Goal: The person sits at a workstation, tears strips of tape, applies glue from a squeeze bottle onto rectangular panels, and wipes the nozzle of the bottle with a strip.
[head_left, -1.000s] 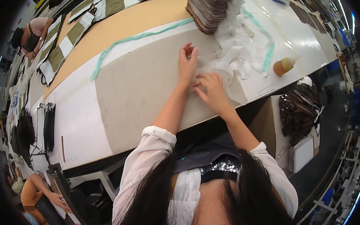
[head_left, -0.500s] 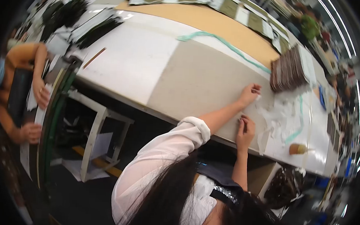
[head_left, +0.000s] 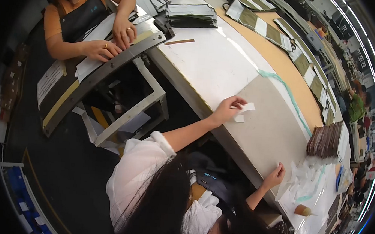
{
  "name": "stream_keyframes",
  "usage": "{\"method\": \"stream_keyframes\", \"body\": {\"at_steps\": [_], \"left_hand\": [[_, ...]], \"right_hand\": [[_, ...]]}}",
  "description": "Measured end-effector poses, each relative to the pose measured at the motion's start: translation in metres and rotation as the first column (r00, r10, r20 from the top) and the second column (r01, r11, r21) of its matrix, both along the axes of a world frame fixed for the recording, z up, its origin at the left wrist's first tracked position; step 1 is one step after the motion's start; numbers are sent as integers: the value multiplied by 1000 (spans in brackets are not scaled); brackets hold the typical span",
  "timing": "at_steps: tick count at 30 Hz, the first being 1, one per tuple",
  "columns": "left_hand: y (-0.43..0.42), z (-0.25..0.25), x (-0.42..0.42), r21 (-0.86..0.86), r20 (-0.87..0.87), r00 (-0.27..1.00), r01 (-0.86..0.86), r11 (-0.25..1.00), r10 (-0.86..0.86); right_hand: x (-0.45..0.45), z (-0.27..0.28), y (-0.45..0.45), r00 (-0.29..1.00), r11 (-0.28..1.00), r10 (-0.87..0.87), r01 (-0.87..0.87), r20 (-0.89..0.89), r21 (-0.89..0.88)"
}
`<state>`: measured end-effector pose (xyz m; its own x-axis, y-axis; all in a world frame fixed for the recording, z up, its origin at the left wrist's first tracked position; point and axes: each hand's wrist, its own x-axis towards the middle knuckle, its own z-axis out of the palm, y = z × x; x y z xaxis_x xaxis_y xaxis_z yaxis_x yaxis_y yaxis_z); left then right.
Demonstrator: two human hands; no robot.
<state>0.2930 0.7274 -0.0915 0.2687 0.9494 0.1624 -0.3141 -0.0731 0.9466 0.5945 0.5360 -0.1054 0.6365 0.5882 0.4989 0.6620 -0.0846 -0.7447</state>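
My left hand is over the near edge of the grey board, fingers closed on a small white strip that sticks out past the fingertips. A second small white piece shows just below that hand; whether it touches the fingers I cannot tell. My right hand is near the board's right end, thumb and fingers pinched together. What they hold, if anything, is too small to make out. Beside it lie crumpled white scraps. Beyond them stands a stack of brown-edged pieces.
A small bottle with a pointed nozzle lies at the right. A green ribbon runs along the board's far side. Olive and white panels lie farther back. At the left, a co-worker's hands press white sheets beside a metal-edged bench.
My view has swung left, bringing the co-worker more into sight. My left hand has moved left across the board with a white strip, away from the scraps. My hands are now farther apart.
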Motion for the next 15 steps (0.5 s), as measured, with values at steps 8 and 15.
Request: {"method": "stream_keyframes", "body": {"at_steps": [8,15], "left_hand": [[-81,-51,-124,-221,-122,991,-78,972,52],[-135,-40,-120,-271,-156,980,-159,949,120]], "right_hand": [[-197,18,33,393,518,632,-855,-667,-13],[-255,-24,46,-105,55,318,-990,-942,129]]}}
